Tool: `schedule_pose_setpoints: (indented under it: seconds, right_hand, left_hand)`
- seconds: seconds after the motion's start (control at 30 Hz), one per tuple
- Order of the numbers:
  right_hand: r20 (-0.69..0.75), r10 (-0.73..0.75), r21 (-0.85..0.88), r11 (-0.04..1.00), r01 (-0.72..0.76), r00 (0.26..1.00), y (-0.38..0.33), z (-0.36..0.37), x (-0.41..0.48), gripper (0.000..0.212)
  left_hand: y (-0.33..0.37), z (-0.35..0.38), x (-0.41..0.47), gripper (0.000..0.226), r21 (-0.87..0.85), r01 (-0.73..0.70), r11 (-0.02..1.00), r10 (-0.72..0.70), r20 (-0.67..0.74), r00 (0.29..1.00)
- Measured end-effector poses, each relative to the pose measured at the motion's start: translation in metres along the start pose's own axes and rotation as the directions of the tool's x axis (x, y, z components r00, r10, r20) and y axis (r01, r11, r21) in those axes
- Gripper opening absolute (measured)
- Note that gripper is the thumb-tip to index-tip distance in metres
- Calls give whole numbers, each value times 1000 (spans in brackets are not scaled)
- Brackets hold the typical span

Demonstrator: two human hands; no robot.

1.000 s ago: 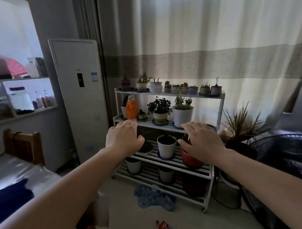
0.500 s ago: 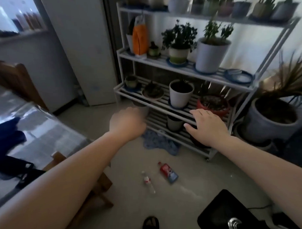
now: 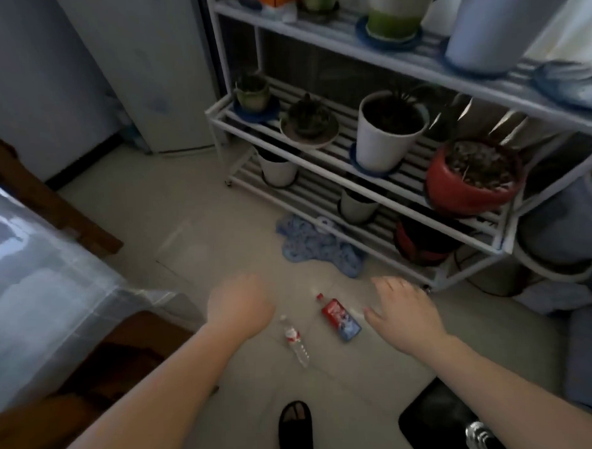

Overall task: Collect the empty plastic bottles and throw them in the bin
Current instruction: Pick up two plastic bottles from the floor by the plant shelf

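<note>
Where blur smears, bottles (image 3: 296, 340) indistinct.

Room was dim, daylight coming from upper right behind the plant rack (image 3: 336, 162) — lower shelves sat in deep shadow. Glare washed over the plastic table cover (image 3: 38, 293) at left. Whole frame was soft with motion blur, and straight lines bowed at the edges — wide-angle warp.

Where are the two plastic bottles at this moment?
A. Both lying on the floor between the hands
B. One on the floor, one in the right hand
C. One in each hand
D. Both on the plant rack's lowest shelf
A: the clear bottle and the red-labelled bottle lie on the floor, with the left hand and right hand empty above them.
</note>
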State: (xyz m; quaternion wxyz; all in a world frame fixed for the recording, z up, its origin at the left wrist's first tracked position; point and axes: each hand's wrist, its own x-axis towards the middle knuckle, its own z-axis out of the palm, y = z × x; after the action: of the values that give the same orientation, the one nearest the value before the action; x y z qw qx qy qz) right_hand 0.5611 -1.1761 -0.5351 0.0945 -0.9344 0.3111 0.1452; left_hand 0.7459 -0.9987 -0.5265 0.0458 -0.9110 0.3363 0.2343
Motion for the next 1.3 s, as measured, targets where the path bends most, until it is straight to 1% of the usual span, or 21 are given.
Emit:
schedule_pose_setpoints:
  seconds: [0.07,0.13,0.27,0.37,0.47,0.63,0.7,0.8,0.87,0.93,1.0,1.17,1.23,1.3]
  right_hand:
    - [66,33,2,999,-33,997,6,28,17,50]
    - [121,45,27,998,-49,992,14,60,34,48]
    - [221,68,61,995,-84,973,33,129,70,53]
    - [290,130,117,979,-170,948,47,182,97,56]
    - [314,159,143,967,-212,936,62,233,129,56]
    - [306,164,170,960,-223,938,85,324,178,49]
    - [308,162,177,958,-223,938,93,361,196,49]
    - [310,174,205,948,-244,935,103,416,220,54]
    - [300,194,240,932,-271,934,110,452,233,59]
    - [280,214,269,918,-290,936,115,486,245,66]
    - [250,208,284,918,-277,946,118,516,255,74]
    - [183,184,227,948,-223,966,123,564,282,101]
    - [177,204,209,948,-239,963,122,576,290,104]
    - [176,226,207,943,-261,958,122,584,295,103]
  left_hand:
    - [-2,29,22,46,-2,19,1000,-19,66,998]
    - [-1,61,43,48,-24,49,999,-45,141,989]
    - [7,132,80,49,-89,144,986,-115,268,956]
    - [14,190,105,54,-115,200,973,-151,336,930]
    - [22,251,130,56,-120,224,967,-159,401,902]
    - [36,350,178,60,-183,313,932,-193,483,854]
    - [39,386,195,61,-212,348,913,-207,494,845]
    - [45,436,219,60,-307,445,842,-271,473,839]
    - [46,469,235,60,-349,499,793,-317,464,827]
    - [46,502,251,65,-387,551,739,-357,468,808]
    - [45,531,265,68,-419,588,692,-394,462,794]
    - [48,577,294,72,-500,637,586,-452,451,770]
    - [47,588,302,71,-528,650,547,-474,445,760]
    - [44,598,307,70,-528,661,533,-501,433,749]
